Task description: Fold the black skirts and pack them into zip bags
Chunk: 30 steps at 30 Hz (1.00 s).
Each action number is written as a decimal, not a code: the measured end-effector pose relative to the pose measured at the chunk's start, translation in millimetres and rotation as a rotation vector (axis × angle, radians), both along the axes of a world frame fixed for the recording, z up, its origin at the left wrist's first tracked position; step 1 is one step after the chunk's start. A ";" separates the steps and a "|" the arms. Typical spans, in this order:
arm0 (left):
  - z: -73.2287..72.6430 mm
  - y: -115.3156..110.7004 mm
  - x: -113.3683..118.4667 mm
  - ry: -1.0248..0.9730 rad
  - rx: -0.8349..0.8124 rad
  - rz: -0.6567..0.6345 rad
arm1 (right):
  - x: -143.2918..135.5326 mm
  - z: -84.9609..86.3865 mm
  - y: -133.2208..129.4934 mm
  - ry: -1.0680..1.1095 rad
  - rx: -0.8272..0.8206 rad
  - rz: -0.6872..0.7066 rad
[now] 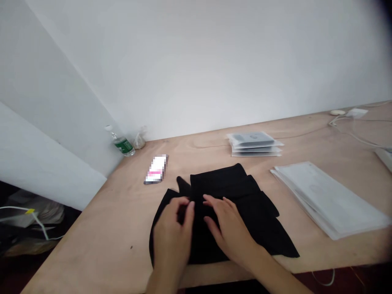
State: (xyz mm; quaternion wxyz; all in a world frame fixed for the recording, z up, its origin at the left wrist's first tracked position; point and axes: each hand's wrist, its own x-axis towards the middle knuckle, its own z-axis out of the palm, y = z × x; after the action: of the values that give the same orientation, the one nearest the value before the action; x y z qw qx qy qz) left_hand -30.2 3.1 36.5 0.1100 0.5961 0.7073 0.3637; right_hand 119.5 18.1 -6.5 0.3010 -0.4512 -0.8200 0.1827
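A black garment [245,204] lies partly folded on the wooden table [107,228], near its front edge. My left hand [173,232] rests on the garment's left part, fingers curled and pinching a fold of the cloth. My right hand [228,222] lies flat on the middle of the garment, fingers spread and pressing down on it. The two hands are close together, a few centimetres apart.
A stack of clear plastic bags [330,200] lies to the right. A smaller pile of packed bags [254,143] sits behind the garment. A phone [157,169], a water bottle [121,142] and a small bag [140,139] are at the back left. Cables [352,130] run at the far right.
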 end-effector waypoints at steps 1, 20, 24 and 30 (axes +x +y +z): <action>-5.3 1.1 11.6 0.045 0.004 -0.078 | 3.3 1.3 0.7 0.023 0.004 -0.020; -42.0 5.5 18.7 0.069 -0.114 0.058 | 27.5 -17.0 0.6 -0.264 0.051 -0.194; -34.2 7.5 16.6 -0.138 -0.088 0.197 | 34.7 -8.4 -3.1 -0.099 0.106 -0.197; -23.2 4.7 26.5 -0.169 0.278 0.283 | 53.0 -9.7 -5.9 0.056 0.021 -0.322</action>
State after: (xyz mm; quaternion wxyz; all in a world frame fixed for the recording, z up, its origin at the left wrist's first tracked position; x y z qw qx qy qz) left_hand -3.7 7.7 13.4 0.0338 0.4675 0.7153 0.5183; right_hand 172.4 12.2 -16.3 0.3538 -0.5682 -0.7304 0.1359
